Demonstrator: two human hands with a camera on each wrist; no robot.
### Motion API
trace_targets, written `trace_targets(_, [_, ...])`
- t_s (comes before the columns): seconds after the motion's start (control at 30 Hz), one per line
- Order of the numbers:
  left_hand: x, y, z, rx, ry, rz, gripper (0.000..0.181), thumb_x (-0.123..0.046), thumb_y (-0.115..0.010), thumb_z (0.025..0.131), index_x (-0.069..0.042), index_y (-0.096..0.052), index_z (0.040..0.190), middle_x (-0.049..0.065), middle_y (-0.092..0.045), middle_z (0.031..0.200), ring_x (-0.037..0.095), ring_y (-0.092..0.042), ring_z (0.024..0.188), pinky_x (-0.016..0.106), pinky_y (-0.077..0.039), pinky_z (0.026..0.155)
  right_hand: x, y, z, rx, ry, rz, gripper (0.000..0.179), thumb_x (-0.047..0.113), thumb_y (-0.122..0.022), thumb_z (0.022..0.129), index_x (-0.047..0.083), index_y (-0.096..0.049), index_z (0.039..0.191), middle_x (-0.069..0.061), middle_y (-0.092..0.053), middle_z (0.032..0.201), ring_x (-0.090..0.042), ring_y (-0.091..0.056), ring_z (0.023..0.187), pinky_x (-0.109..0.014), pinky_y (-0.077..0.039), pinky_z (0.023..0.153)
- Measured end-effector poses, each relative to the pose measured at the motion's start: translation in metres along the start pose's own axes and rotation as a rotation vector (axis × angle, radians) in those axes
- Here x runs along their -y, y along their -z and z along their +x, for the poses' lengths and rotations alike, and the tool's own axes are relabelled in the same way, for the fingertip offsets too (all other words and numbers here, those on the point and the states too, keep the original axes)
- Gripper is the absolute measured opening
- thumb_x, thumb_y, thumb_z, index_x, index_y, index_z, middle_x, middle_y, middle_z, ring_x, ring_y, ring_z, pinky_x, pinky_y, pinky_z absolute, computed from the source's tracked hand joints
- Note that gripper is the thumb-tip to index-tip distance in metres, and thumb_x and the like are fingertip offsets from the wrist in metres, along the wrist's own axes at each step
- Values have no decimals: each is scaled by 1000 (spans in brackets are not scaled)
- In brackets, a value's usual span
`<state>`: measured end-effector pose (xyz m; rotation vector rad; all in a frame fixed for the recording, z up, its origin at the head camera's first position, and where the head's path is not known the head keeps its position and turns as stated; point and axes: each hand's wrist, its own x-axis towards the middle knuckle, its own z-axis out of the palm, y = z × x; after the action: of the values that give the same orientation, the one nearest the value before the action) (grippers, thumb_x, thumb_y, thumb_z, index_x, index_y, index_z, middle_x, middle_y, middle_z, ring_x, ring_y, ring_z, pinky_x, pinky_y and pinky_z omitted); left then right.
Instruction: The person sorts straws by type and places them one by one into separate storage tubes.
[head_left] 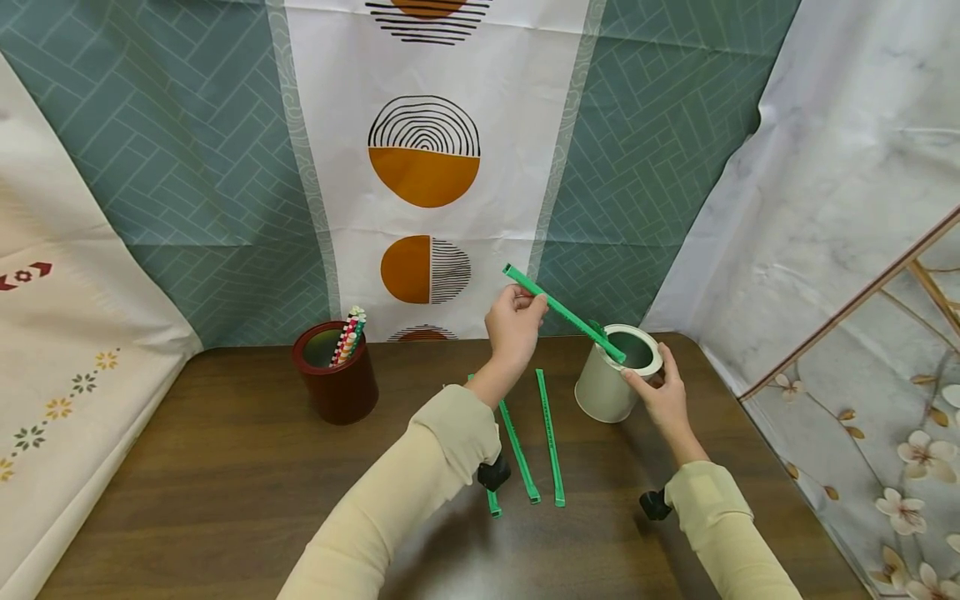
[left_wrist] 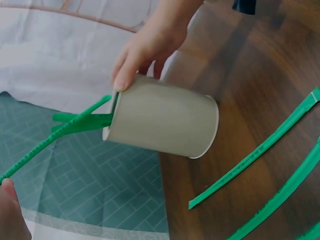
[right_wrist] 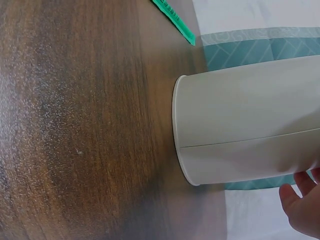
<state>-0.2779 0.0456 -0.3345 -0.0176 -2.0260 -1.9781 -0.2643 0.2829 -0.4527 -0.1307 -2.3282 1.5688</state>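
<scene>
My left hand (head_left: 513,329) pinches one long green wrapped straw (head_left: 566,312) near its upper end. The straw slants down to the right, its lower end over the mouth of a cream can (head_left: 603,385). On the can's right side, my right hand (head_left: 666,398) grips the rim, thumb at the front. Other green ends (left_wrist: 92,121) stick out of the can in the left wrist view. Three more green wrapped straws lie on the table between the hands, one of them (head_left: 551,437) nearest the can; my left forearm partly covers the others.
A dark red can (head_left: 341,390) stands at the back left, holding several patterned straws (head_left: 348,337). The brown wooden table (head_left: 225,483) meets a patterned cloth (head_left: 225,167) at the back. Pale fabric hangs along both sides.
</scene>
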Motion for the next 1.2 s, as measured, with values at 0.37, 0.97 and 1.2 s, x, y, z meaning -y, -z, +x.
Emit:
trace_targets(0.37, [10, -13, -11, 13, -99, 81, 14, -18, -57, 85, -6, -60, 91, 8, -67, 90, 17, -65, 84, 21, -51, 68, 1, 1, 0, 4, 6, -2, 78, 16, -66, 78, 14, -20, 141, -15, -40, 133, -1, -42, 85, -4, -37, 64])
trace_targets(0.97, [30, -30, -25, 66, -168, 196, 14, -20, -57, 85, -8, -63, 90, 4, -68, 88, 12, -66, 80, 17, -50, 69, 2, 0, -1, -3, -8, 19, 78, 16, -66, 78, 12, -20, 141, -13, -41, 129, 0, -43, 87, -3, -37, 65])
trace_targets(1.2, [40, -36, -33, 92, -152, 239, 14, -23, -58, 84, -10, -64, 89, 2, -69, 87, 10, -66, 79, 16, -50, 68, 3, 0, -1, 0, -7, 25, 78, 15, -66, 78, 12, -20, 141, -14, -40, 130, 1, -43, 87, -3, -37, 65])
